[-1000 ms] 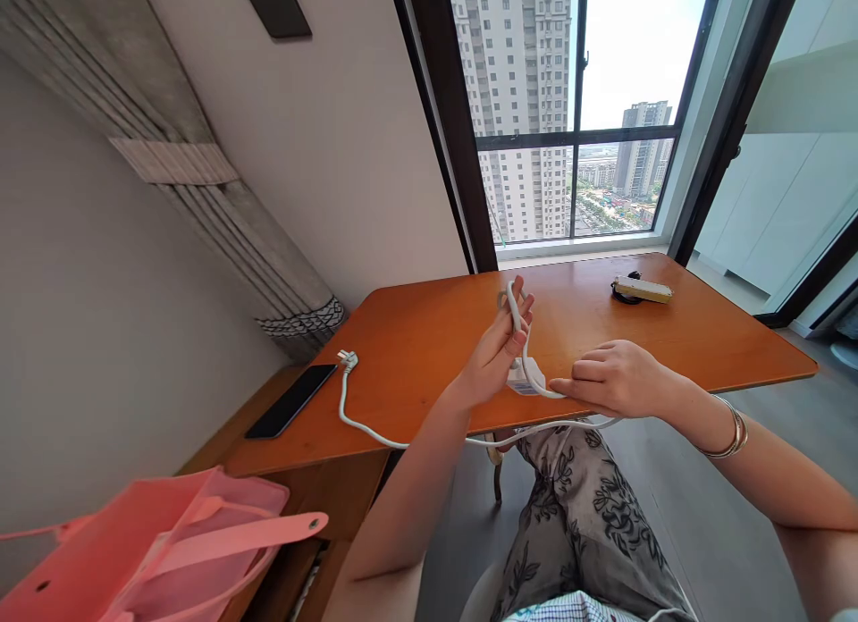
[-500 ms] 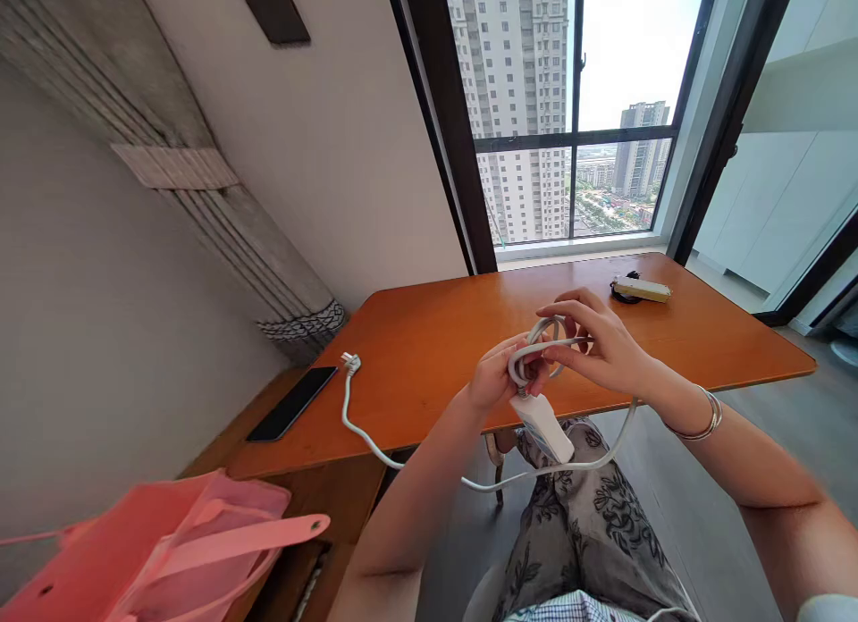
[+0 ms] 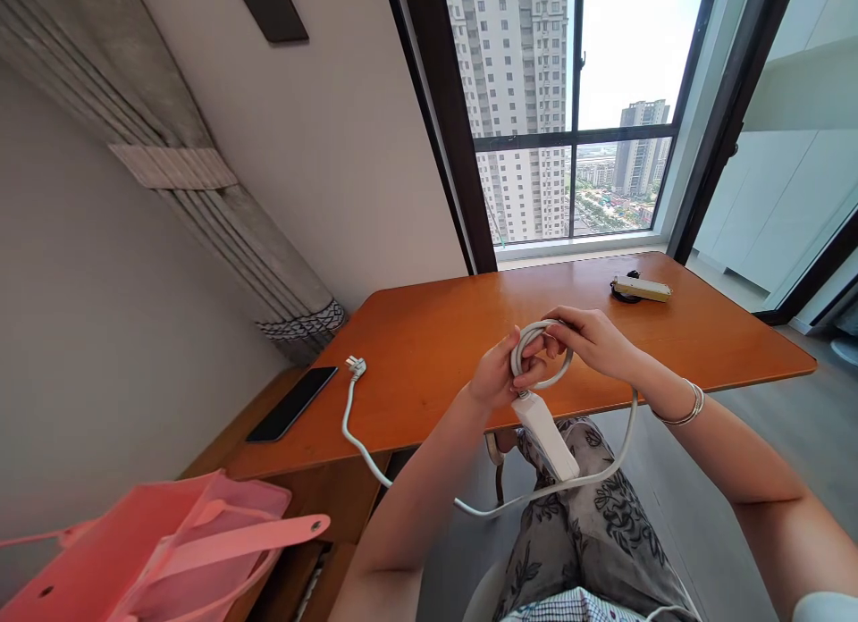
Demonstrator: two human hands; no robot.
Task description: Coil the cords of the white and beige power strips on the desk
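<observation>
My left hand (image 3: 501, 372) is closed around the left side of a coiled white power cord (image 3: 556, 381). On the coil's upper right, my right hand (image 3: 593, 340) pinches the cord with its fingers. A white power strip (image 3: 546, 436) hangs below the left hand, tilted over my lap. From the right hand the loose cord sags under the power strip, passes behind my left forearm, and runs up onto the table. Its plug (image 3: 356, 366) rests on the table's left part, prongs pointing away.
The orange-brown wooden table (image 3: 429, 336) bears a black phone or tablet (image 3: 292, 404) at left and a yellowish bar with a black cable (image 3: 642, 289) at far right. A pink bag (image 3: 194, 550) sits lower left. A window (image 3: 573, 139) stands behind.
My right hand has come down onto the coil, laying the cord strand into the loop. The power strip has dipped slightly, and the plug has shifted a little on the table.
</observation>
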